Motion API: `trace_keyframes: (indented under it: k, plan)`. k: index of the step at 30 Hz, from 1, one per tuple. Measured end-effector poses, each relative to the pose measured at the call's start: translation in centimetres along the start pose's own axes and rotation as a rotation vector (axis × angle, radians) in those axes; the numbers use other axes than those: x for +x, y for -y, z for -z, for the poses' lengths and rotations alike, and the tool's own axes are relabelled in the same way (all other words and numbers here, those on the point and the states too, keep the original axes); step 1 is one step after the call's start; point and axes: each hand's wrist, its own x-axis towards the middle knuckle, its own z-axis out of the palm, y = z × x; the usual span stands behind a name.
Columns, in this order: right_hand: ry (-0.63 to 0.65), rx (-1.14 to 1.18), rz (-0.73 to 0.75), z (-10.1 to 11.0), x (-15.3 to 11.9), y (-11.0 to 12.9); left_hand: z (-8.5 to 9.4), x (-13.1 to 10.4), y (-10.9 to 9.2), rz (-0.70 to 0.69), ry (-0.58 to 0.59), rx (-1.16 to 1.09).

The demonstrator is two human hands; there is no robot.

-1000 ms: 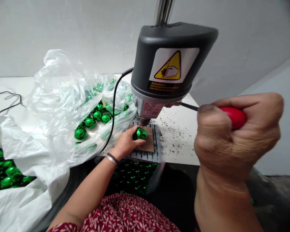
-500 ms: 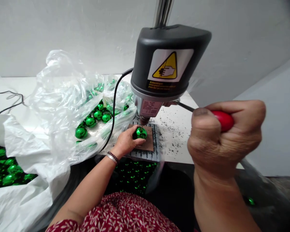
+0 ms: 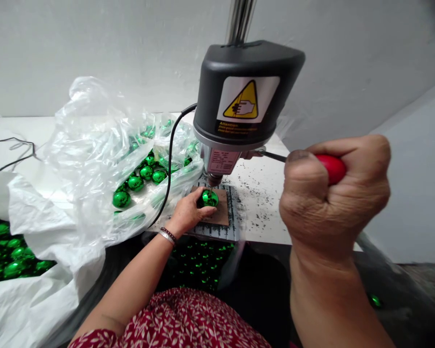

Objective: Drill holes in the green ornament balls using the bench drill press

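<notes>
Under the drill press (image 3: pixel 250 96), my left hand (image 3: pixel 189 210) grips a shiny green ball ornament (image 3: pixel 210 198) between thumb and fingers. The ball rests on a brown square board (image 3: pixel 219 218) on the press's base, directly below the chuck (image 3: pixel 213 180). A drill bit reaches down to the top of the ball; whether it is inside the ball I cannot tell. My right hand (image 3: pixel 335 193) is wrapped around the red knob (image 3: pixel 331 169) of the feed lever (image 3: pixel 273 155), at the right of the press head.
Left of the press, a crumpled clear plastic bag (image 3: pixel 83 145) holds several green balls (image 3: pixel 135 182). A white sack (image 3: pixel 39 208) with more balls lies at the far left. A black cord (image 3: pixel 171 159) hangs beside the press. Dark shavings (image 3: pixel 257 203) litter the white table.
My right hand and the lever knob have shifted slightly up and left in view. The press head also appears a little further left. My left hand still grips the ball.
</notes>
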Motion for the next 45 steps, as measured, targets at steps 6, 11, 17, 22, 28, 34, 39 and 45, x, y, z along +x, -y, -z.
trace_keyframes:
  k: [6,11,17,22,28,34,39,45]
  plan:
    - [0.032,-0.011,-0.018,0.2,-0.3,0.1,-0.1,-0.1,-0.2,0.009,-0.006,-0.028]
    - [0.008,-0.014,-0.001,0.4,-0.9,0.3,-0.2,-0.1,0.0,0.018,-0.012,-0.022]
    - [-0.02,-0.033,0.038,0.2,-1.6,0.0,-0.4,-0.2,0.3,-0.003,-0.013,-0.035]
    - [-0.054,-0.004,0.037,0.0,-2.4,0.0,-0.5,-0.2,0.5,-0.019,-0.023,-0.045]
    - [-0.099,0.034,0.011,-0.5,-4.0,-0.3,-0.4,-0.2,0.4,-0.022,-0.023,-0.042]
    - [-0.132,0.057,0.017,-1.2,-5.0,-0.7,-0.4,-0.2,0.5,-0.016,-0.019,-0.057]
    - [-0.138,0.099,0.03,-1.6,-5.8,-0.8,-0.3,-0.2,0.6,-0.016,-0.021,-0.07]
    - [-0.172,0.114,0.027,-1.6,-4.0,-0.4,-0.5,-0.2,0.3,-0.004,-0.04,-0.089]
